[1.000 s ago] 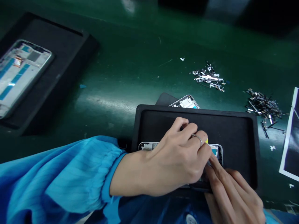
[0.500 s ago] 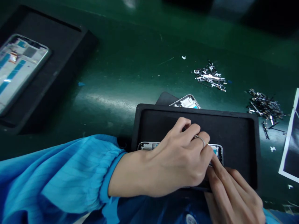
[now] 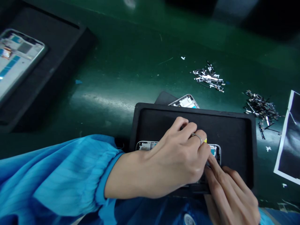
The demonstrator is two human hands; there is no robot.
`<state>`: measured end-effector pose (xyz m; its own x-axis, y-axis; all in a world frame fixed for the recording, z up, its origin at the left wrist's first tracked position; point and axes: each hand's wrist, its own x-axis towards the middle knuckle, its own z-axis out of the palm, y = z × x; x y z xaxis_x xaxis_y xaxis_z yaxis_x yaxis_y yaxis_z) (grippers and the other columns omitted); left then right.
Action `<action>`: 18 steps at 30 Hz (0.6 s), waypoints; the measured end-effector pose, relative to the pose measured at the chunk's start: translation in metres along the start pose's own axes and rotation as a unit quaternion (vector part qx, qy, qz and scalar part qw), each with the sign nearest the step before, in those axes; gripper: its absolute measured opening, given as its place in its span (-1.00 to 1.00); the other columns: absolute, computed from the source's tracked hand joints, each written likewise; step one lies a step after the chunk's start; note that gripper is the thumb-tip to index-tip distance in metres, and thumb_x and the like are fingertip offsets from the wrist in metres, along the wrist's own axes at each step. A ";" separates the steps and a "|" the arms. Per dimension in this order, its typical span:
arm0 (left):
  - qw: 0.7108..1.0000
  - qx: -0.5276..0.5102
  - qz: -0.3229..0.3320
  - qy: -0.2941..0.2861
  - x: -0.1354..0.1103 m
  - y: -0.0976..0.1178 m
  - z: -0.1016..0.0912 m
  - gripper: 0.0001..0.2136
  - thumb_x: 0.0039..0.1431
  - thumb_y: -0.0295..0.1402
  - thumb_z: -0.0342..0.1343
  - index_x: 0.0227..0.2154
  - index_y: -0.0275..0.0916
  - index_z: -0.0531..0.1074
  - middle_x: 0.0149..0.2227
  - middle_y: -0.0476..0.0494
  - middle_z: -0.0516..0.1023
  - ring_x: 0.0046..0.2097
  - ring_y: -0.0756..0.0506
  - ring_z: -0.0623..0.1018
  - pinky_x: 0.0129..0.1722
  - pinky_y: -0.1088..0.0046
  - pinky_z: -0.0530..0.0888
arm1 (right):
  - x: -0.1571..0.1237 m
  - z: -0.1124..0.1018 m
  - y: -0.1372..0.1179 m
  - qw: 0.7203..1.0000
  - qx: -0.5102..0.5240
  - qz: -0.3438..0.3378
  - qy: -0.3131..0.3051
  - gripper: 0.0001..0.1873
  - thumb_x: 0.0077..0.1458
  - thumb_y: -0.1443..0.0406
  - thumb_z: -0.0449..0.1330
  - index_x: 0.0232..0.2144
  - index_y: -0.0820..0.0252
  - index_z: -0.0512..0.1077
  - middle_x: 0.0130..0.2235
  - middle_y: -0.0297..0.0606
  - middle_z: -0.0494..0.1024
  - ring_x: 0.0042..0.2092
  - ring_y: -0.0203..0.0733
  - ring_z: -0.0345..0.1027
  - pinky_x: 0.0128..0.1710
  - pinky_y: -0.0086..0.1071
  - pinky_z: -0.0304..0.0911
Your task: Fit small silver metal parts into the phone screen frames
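Note:
My left hand (image 3: pixel 180 156), with a ring on one finger, is curled over a phone frame (image 3: pixel 215 151) in a black tray (image 3: pixel 234 134). Its fingers are closed and their tips are hidden; a small yellow piece (image 3: pixel 205 140) shows just beyond them. Close against it, my right hand (image 3: pixel 232 193) reaches in from the lower right, fingers bent and pressed together. Its index fingertip meets the left fingers over the frame's right end. Whatever lies between the fingertips is hidden. Most of the phone frame is covered by the left hand.
Behind the tray a second phone frame (image 3: pixel 186 101) sticks out. Two piles of small flex parts, one nearer the middle (image 3: pixel 208 78) and one to the right (image 3: pixel 262 106), lie on the green table. At left, another black tray (image 3: pixel 63 40) bears a phone frame (image 3: pixel 21 56). A white-bordered sheet (image 3: pixel 290 140) lies right.
The view has shifted slightly, moving everything a little to the left. Both hands stay over the phone frame; the yellow piece by the left fingers shows more clearly.

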<state>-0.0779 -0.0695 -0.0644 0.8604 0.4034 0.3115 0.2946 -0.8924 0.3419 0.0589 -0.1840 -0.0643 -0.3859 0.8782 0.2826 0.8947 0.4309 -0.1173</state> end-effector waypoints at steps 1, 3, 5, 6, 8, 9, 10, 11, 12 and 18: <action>1.000 0.002 0.000 -0.001 0.000 0.000 0.000 -0.83 0.04 -0.57 -0.17 -0.58 -0.33 0.24 -0.55 -0.11 0.20 -0.46 -0.06 0.16 -0.37 0.31 0.24 | 0.000 0.001 -0.001 1.000 0.001 0.004 0.003 -0.80 0.00 0.52 -0.05 -0.37 0.49 0.35 -0.23 0.21 0.44 -0.40 -0.16 0.40 -0.42 -0.29 0.27; 1.000 0.004 0.002 -0.004 0.000 0.000 -0.001 -0.83 0.04 -0.58 -0.17 -0.58 -0.33 0.24 -0.55 -0.12 0.21 -0.46 -0.06 0.17 -0.37 0.31 0.25 | 0.001 0.002 -0.001 1.000 -0.007 0.007 0.007 -0.80 0.01 0.53 -0.06 -0.37 0.48 0.35 -0.24 0.20 0.44 -0.42 -0.17 0.40 -0.43 -0.29 0.27; 1.000 0.000 0.002 -0.007 0.001 0.000 -0.001 -0.83 0.04 -0.58 -0.17 -0.58 -0.34 0.25 -0.55 -0.12 0.22 -0.46 -0.06 0.18 -0.38 0.31 0.25 | 0.000 0.001 -0.002 1.000 -0.013 0.003 0.000 -0.81 0.01 0.52 -0.04 -0.35 0.48 0.35 -0.21 0.20 0.43 -0.38 -0.16 0.40 -0.41 -0.29 0.27; 1.000 -0.002 0.001 -0.006 0.001 0.000 -0.001 -0.82 0.04 -0.59 -0.18 -0.58 -0.34 0.25 -0.55 -0.12 0.22 -0.46 -0.06 0.19 -0.38 0.31 0.25 | 0.001 0.001 -0.002 1.000 -0.012 0.004 -0.002 -0.82 0.01 0.52 -0.03 -0.34 0.49 0.35 -0.19 0.21 0.42 -0.36 -0.15 0.40 -0.40 -0.29 0.28; 1.000 0.000 -0.001 -0.003 0.001 0.000 0.000 -0.80 0.04 -0.60 -0.20 -0.58 -0.34 0.26 -0.55 -0.12 0.24 -0.46 -0.06 0.20 -0.39 0.33 0.25 | 0.002 -0.002 -0.001 1.000 0.001 0.011 -0.006 -0.83 0.00 0.52 -0.01 -0.34 0.50 0.35 -0.17 0.22 0.40 -0.31 -0.12 0.40 -0.39 -0.31 0.27; 1.000 0.005 -0.001 0.000 0.002 0.000 0.000 -0.79 0.04 -0.60 -0.21 -0.57 -0.34 0.28 -0.54 -0.13 0.25 -0.46 -0.06 0.21 -0.40 0.33 0.25 | 0.004 -0.003 -0.001 1.000 0.010 0.018 -0.007 -0.83 -0.01 0.52 0.00 -0.34 0.49 0.35 -0.16 0.21 0.40 -0.29 -0.12 0.39 -0.38 -0.32 0.27; 1.000 0.012 -0.002 0.002 0.002 0.000 0.001 -0.78 0.05 -0.60 -0.21 -0.56 -0.34 0.29 -0.53 -0.13 0.27 -0.45 -0.07 0.22 -0.40 0.33 0.25 | 0.005 -0.004 0.000 0.999 0.016 0.028 -0.007 -0.84 -0.01 0.52 0.00 -0.35 0.49 0.35 -0.15 0.20 0.40 -0.27 -0.13 0.39 -0.37 -0.33 0.27; 1.000 0.019 0.000 0.006 0.002 0.000 0.001 -0.77 0.06 -0.60 -0.21 -0.55 -0.35 0.31 -0.53 -0.13 0.29 -0.45 -0.06 0.23 -0.40 0.33 0.26 | 0.007 -0.005 0.000 0.999 0.019 0.037 -0.006 -0.84 -0.01 0.52 0.00 -0.36 0.48 0.35 -0.15 0.18 0.40 -0.26 -0.14 0.39 -0.37 -0.34 0.27; 1.000 0.025 0.003 0.011 0.002 0.000 0.001 -0.77 0.08 -0.59 -0.21 -0.53 -0.36 0.34 -0.52 -0.14 0.31 -0.46 -0.06 0.24 -0.39 0.33 0.27 | 0.009 -0.006 0.000 0.999 0.020 0.040 -0.005 -0.85 -0.01 0.53 0.00 -0.37 0.48 0.35 -0.15 0.18 0.41 -0.26 -0.15 0.39 -0.36 -0.34 0.26; 0.996 0.035 0.075 0.031 -0.001 -0.006 -0.007 -0.72 0.12 -0.55 -0.25 -0.42 -0.39 0.40 -0.49 -0.17 0.38 -0.46 -0.07 0.28 -0.36 0.29 0.28 | 0.006 -0.003 0.001 0.999 0.028 0.031 0.002 -0.83 -0.01 0.53 -0.01 -0.36 0.48 0.35 -0.14 0.20 0.39 -0.24 -0.12 0.38 -0.36 -0.32 0.27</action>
<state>-0.0831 -0.0636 -0.0608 0.8707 0.2733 0.4090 0.1943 -0.9549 0.2243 0.0578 -0.1791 -0.0597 -0.3295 0.9027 0.2766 0.9029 0.3869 -0.1872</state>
